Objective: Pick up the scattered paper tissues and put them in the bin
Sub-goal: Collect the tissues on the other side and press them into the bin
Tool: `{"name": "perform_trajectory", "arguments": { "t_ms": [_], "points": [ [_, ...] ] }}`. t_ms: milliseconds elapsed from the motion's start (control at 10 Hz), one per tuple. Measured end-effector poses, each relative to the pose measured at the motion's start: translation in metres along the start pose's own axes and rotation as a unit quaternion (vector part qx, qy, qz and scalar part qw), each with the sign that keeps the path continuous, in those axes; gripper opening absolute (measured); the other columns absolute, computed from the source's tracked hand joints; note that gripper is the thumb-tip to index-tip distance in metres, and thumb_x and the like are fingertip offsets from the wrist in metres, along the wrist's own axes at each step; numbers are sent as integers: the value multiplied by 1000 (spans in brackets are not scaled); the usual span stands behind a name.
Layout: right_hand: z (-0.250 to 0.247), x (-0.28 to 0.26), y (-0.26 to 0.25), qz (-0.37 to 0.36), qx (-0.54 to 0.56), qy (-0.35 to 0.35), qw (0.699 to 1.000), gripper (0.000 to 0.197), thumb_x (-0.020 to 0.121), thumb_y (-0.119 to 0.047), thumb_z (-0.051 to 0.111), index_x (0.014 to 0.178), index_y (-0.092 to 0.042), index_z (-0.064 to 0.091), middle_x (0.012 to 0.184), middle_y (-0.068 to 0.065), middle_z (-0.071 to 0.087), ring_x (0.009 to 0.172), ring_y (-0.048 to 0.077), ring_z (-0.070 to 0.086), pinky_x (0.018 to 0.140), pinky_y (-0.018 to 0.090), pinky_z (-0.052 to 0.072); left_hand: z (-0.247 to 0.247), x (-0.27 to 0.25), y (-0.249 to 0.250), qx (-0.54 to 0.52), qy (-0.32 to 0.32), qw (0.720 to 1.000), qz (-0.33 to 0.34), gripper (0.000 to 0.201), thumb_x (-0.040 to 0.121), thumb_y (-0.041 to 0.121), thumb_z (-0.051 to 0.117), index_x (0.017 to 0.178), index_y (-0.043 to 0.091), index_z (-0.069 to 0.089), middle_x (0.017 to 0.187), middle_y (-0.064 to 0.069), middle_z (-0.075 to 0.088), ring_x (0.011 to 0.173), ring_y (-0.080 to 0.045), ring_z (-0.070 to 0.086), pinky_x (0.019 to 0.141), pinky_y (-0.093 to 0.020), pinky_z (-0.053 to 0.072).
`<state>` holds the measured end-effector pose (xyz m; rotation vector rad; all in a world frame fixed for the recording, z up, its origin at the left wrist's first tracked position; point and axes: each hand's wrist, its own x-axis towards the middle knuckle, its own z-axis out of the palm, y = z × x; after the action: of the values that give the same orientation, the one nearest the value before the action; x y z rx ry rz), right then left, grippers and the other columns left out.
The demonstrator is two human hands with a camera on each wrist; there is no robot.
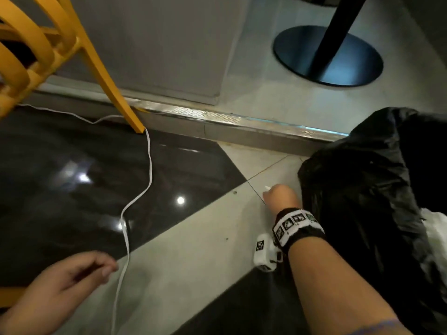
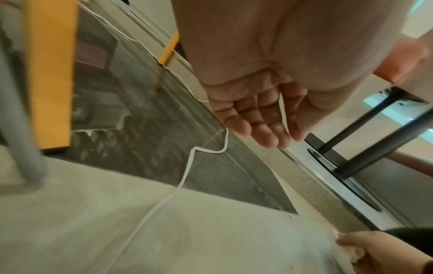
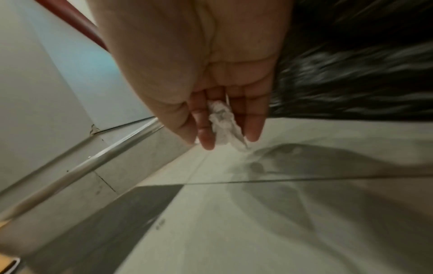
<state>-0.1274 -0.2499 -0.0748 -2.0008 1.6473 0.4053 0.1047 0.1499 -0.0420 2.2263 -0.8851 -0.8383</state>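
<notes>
My right hand [image 1: 280, 197] is low over the pale floor tile, just left of the black bin bag [image 1: 367, 189]. In the right wrist view its fingers [image 3: 206, 137] pinch a crumpled white paper tissue [image 3: 222, 122]; a white tip of that tissue [image 1: 267, 187] pokes out of the fist in the head view. White tissues [image 1: 435, 235] lie inside the bag at the right edge. My left hand [image 1: 72, 284] hovers at the lower left above the floor with its fingers [image 2: 255, 128] loosely curled, holding nothing.
A white cable [image 1: 135, 201] snakes across the dark glossy tile from a yellow chair leg [image 1: 116, 93] down past my left hand. A metal threshold strip [image 1: 217, 119] crosses the floor. A black table base and pole [image 1: 329, 54] stand beyond it.
</notes>
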Motion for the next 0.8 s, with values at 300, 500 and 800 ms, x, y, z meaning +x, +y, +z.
{"name": "perform_trajectory", "arguments": {
  "t_ms": [300, 500, 800],
  "points": [
    [111, -126, 76, -118, -20, -39, 992, 49, 92, -21, 50, 140, -23, 38, 152, 3, 29, 138, 26, 26, 115, 33, 22, 45, 23, 107, 6, -103, 992, 79, 16, 81, 10, 68, 80, 26, 69, 74, 4, 69, 71, -15, 62, 68, -25, 47],
    [93, -131, 81, -115, -6, -80, 990, 29, 93, -8, 42, 115, -7, 61, 125, 14, 57, 114, 31, 52, 93, 36, 44, 60, 39, 110, 18, -139, 985, 103, 6, 80, 28, 64, 84, 28, 68, 77, 6, 69, 69, -8, 62, 68, -20, 47],
    [-141, -227, -5, -311, 209, 416, 828, 32, 82, 1, 56, 108, -15, 66, 92, 8, 69, 85, 27, 63, 75, 30, 48, 120, 82, 127, 74, -146, 975, 153, 20, 84, 8, 65, 71, 23, 66, 68, 10, 69, 68, 3, 60, 61, -6, 40]
  ]
}}
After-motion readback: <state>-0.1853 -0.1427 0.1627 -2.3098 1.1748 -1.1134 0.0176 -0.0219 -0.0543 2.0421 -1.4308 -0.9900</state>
